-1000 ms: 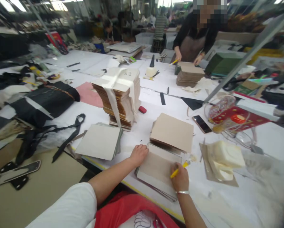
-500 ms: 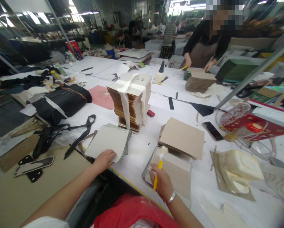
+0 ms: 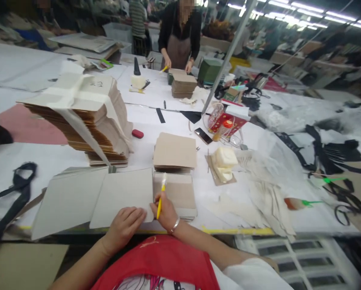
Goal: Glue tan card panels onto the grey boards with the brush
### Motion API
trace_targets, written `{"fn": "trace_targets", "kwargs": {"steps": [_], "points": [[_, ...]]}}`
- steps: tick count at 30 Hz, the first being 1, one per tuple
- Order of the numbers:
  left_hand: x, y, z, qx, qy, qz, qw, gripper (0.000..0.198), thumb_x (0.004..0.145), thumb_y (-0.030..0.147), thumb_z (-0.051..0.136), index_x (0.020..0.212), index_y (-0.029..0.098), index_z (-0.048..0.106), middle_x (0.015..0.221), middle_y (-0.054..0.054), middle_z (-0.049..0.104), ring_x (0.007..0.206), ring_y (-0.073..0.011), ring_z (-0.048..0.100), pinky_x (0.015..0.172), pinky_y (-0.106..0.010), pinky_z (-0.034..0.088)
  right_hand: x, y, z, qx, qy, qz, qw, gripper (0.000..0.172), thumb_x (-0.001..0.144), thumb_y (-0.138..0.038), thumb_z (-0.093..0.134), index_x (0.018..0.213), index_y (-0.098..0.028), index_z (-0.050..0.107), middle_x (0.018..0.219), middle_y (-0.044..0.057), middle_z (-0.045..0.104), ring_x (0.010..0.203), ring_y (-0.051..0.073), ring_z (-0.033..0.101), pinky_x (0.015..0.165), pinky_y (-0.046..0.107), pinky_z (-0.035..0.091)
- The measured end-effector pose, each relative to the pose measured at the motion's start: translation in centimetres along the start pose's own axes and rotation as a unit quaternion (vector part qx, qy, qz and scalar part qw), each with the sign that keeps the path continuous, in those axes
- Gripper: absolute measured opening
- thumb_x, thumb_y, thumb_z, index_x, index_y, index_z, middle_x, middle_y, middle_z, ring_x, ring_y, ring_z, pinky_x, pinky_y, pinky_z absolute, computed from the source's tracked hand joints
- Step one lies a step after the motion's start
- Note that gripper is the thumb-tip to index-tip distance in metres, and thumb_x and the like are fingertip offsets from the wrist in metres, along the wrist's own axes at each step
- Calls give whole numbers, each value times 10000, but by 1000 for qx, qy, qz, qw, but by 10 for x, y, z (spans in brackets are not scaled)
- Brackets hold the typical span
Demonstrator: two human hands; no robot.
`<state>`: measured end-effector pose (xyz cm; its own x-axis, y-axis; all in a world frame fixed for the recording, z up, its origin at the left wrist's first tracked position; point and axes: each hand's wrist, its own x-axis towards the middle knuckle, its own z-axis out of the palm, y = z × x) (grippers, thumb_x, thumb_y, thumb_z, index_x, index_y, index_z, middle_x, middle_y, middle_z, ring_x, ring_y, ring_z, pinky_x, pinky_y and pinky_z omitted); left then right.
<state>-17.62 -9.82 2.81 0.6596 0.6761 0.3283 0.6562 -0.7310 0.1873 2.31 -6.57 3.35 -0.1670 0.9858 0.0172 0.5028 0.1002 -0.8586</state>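
My left hand (image 3: 126,224) lies with fingers stretched over the front part of a grey board (image 3: 126,195); its thumb is hidden. This board overlaps the stack of grey boards (image 3: 71,197) on the left and reaches the stack on the right. In my right hand (image 3: 166,211) is a yellow-handled brush (image 3: 161,197), bristles up, and its fingers are by the grey board's right edge. Beside that hand lies the right-hand stack, topped by a brown sheet (image 3: 180,191). Just behind it sits a pile of tan boards (image 3: 175,151).
A tall bundle of cut boards (image 3: 77,117) tied with white strips stands at back left. To the right are a pale yellow block (image 3: 225,157), a phone (image 3: 203,136) and a red box (image 3: 229,117). Across the table a co-worker (image 3: 180,40) handles boards with a brush.
The view has swung right. The top grey board has shifted right off the left stack along with my left hand. My right hand, still holding the brush, now is close to my left.
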Motion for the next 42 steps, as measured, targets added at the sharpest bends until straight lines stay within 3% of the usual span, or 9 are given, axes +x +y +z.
{"fn": "trace_targets", "kwargs": {"steps": [6, 11, 14, 18, 22, 26, 30, 35, 42], "points": [[45, 23, 54, 3, -145, -12, 989, 473, 762, 415, 543, 1196, 232, 496, 1240, -82, 509, 1155, -250, 413, 1021, -462, 219, -43, 92, -87, -100, 95, 79, 987, 113, 781, -246, 433, 882, -203, 406, 671, -24, 505, 564, 122, 508, 555, 236, 394], [68, 30, 78, 18, -205, 3, 978, 428, 767, 378, 549, 1166, 224, 519, 1198, -71, 537, 1123, -229, 436, 1023, -425, 219, -55, 125, -124, -207, 94, 113, 967, 185, 790, -289, 461, 943, -188, 482, 726, 14, 591, 648, 145, 573, 585, 230, 400], [72, 30, 83, 21, -204, 25, 978, 377, 772, 301, 549, 1143, 236, 539, 1171, -63, 558, 1094, -220, 460, 1022, -423, 223, -58, 132, -163, -238, 154, 137, 949, 310, 829, -385, 426, 1046, -181, 514, 720, 31, 622, 657, 155, 592, 595, 232, 405], [62, 21, 96, 19, -168, 18, 985, 388, 753, 336, 557, 1138, 281, 546, 1197, -64, 544, 1125, -253, 446, 996, -468, 258, -53, 156, -240, -149, 327, 219, 907, 427, 871, -450, 281, 1085, -180, 534, 642, 9, 618, 557, 120, 579, 561, 214, 421], [49, 13, 111, 18, -128, -20, 991, 399, 742, 380, 559, 1134, 306, 549, 1259, -61, 495, 1194, -280, 390, 933, -449, 363, -28, 197, -295, -104, 358, 274, 886, 526, 869, -462, 187, 918, -140, 601, 569, 19, 605, 414, 95, 521, 454, 202, 403], [44, 9, 116, -7, -109, -9, 994, 417, 756, 403, 547, 1157, 289, 535, 1282, -57, 472, 1211, -256, 381, 953, -378, 387, 0, 228, -308, -116, 315, 290, 896, 452, 824, -463, 317, 835, -146, 639, 534, 31, 612, 419, 107, 537, 442, 202, 401], [46, 9, 111, -8, -113, -7, 994, 434, 752, 407, 554, 1169, 294, 522, 1284, -57, 469, 1205, -255, 392, 951, -383, 392, 11, 236, -307, -140, 251, 261, 922, 322, 787, -407, 429, 878, -201, 658, 642, 23, 662, 535, 125, 587, 531, 220, 437], [52, 11, 103, 2, -104, -19, 994, 418, 743, 475, 542, 1119, 292, 555, 1256, -69, 497, 1160, -266, 441, 933, -436, 391, -9, 221, -301, -174, 186, 196, 947, 224, 747, -349, 526, 868, -235, 676, 834, 38, 681, 788, 153, 614, 777, 257, 439], [91, 16, 79, 4, -34, 20, 999, 395, 768, 416, 539, 1106, 212, 555, 1226, -106, 509, 1123, -251, 465, 926, -418, 405, -35, 208, -289, -167, 202, 174, 949, 273, 703, -401, 546, 869, -222, 669, 864, 38, 675, 784, 166, 620, 750, 286, 477]]}}
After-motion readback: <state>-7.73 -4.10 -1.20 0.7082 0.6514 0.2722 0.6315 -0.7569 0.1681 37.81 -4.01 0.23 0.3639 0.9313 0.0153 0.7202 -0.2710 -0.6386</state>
